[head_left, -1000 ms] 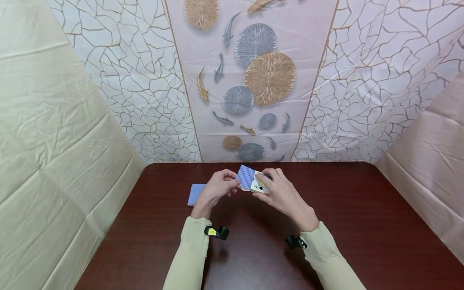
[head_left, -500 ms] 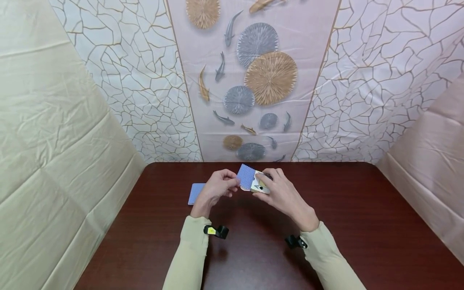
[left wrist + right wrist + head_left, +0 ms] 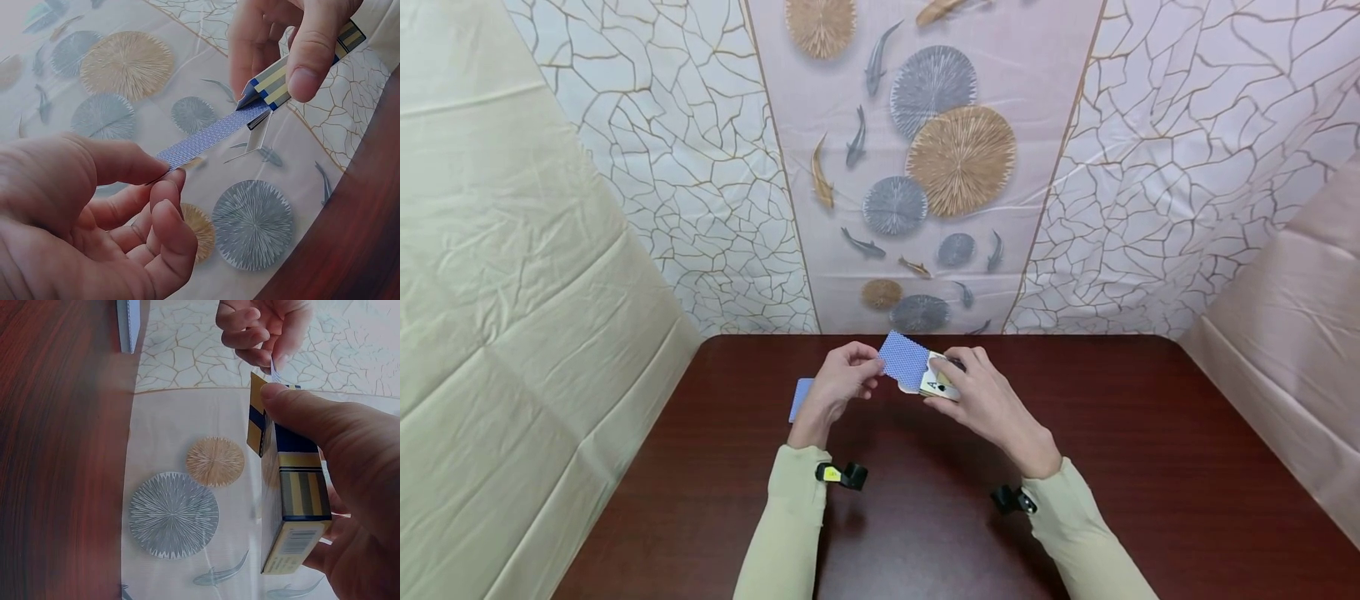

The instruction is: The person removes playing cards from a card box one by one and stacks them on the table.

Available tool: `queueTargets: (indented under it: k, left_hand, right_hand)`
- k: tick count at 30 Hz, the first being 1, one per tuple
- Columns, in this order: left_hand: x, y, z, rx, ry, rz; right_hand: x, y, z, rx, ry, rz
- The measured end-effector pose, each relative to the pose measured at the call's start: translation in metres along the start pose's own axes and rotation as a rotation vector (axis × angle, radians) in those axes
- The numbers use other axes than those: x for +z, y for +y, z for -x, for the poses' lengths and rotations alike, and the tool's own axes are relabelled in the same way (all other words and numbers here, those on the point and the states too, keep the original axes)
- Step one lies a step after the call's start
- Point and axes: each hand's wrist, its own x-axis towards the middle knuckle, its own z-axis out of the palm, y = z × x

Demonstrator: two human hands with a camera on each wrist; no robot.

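My left hand (image 3: pixel 838 387) pinches the outer end of blue-backed playing cards (image 3: pixel 904 361) between thumb and fingers. The cards stick out from the open end of a card box (image 3: pixel 934 383) whose face shows an ace. My right hand (image 3: pixel 992 404) grips this box above the table, thumb on one side and fingers on the other. In the left wrist view the cards (image 3: pixel 209 136) slope up into the striped box (image 3: pixel 275 81); how many there are I cannot tell. The box's opened flap (image 3: pixel 255 419) stands out in the right wrist view.
A stack of blue-backed cards (image 3: pixel 801 398) lies on the dark wooden table (image 3: pixel 925 533), partly behind my left wrist. Patterned cloth (image 3: pixel 895 250) hangs at the table's far edge, with plain cloth walls on both sides. Small cameras (image 3: pixel 853 477) sit on both wrists.
My left hand has moved a little left and away from me, and more of the blue-backed cards shows outside the box. My right hand and the box have stayed nearly still.
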Motion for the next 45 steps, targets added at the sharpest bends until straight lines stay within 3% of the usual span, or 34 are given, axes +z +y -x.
queueTargets:
  k: [18,27,33,45]
  left_hand:
    - [-0.007,-0.001,-0.005,0.033,0.133,0.079]
    - [-0.010,0.002,-0.006,0.056,0.143,0.081]
    - [-0.013,0.002,-0.004,0.023,0.163,0.054]
    - [-0.027,-0.002,-0.007,0.000,0.119,0.055]
  right_hand:
    - [0.001,-0.002,0.000,-0.008,-0.001,0.006]
    - [0.000,-0.001,-0.003,-0.008,-0.009,0.006]
    - [0.000,-0.001,-0.002,-0.005,-0.019,0.013]
    - [0.000,0.000,0.000,-0.009,-0.005,0.010]
